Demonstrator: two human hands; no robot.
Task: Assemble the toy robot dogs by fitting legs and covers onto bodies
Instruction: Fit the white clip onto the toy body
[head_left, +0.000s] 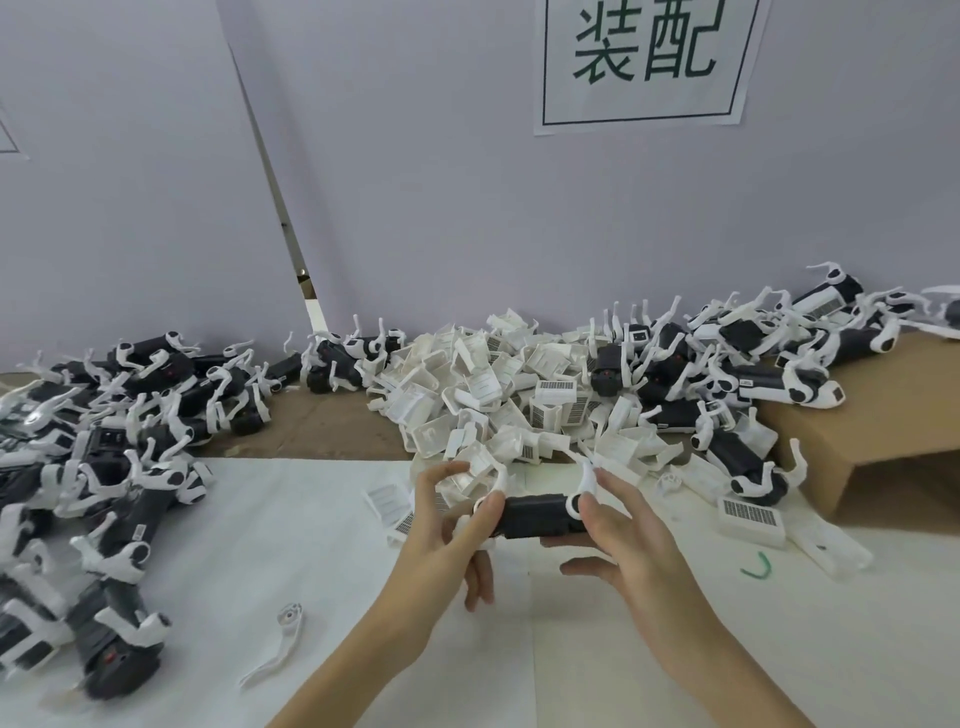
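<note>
A black toy dog body (540, 516) is held just above the white table sheet at centre. My left hand (451, 525) grips its left end, fingers curled round it beside a white leg (496, 486) that curves upward. My right hand (631, 545) holds the right end, with thumb and fingers pinching another white leg (586, 486) at its round joint. Behind the body lies a heap of white covers (493, 395).
Piles of black-and-white dogs lie at the left (104, 467) and at the back right (753, 374). A cardboard box (883, 441) stands at the right. On the sheet lie a loose white leg (278, 649), a green curved piece (757, 567) and a cover (750, 519).
</note>
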